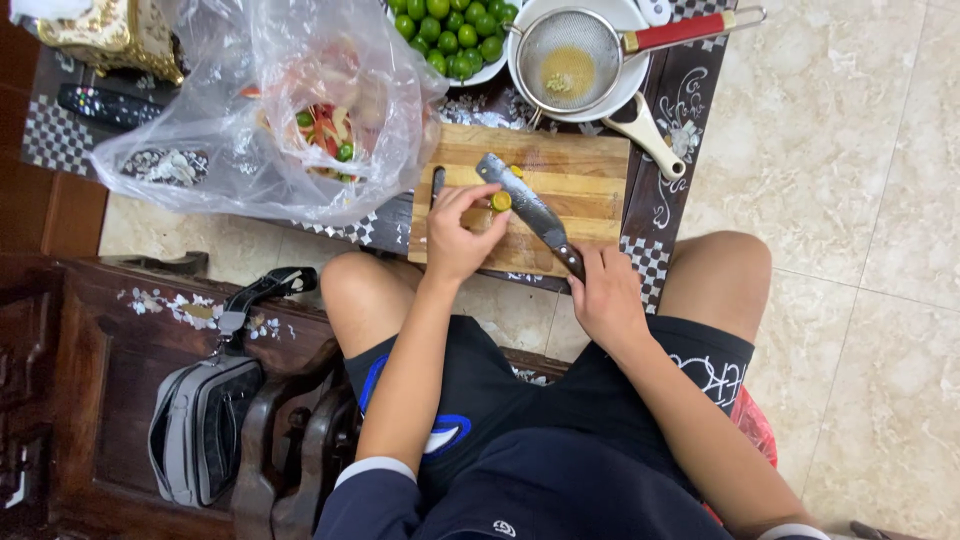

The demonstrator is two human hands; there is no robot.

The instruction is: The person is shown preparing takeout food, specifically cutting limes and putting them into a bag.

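My left hand (456,232) pinches a small green-yellow citrus fruit (500,201) against the wooden cutting board (580,170). My right hand (603,292) grips the dark handle of a broad knife (528,203) at the board's near edge. The blade lies diagonally across the board, its edge resting against the fruit. A bowl of small green fruits (452,35) stands behind the board. Beside it a white bowl (610,95) carries a metal strainer (568,62) with a red handle and some seeds and pulp in it.
A clear plastic bag (270,110) with peels and scraps lies left of the board on the dark inlaid table (690,100). A grey bag (200,420) sits on the wooden bench at my left. Tiled floor spreads to the right.
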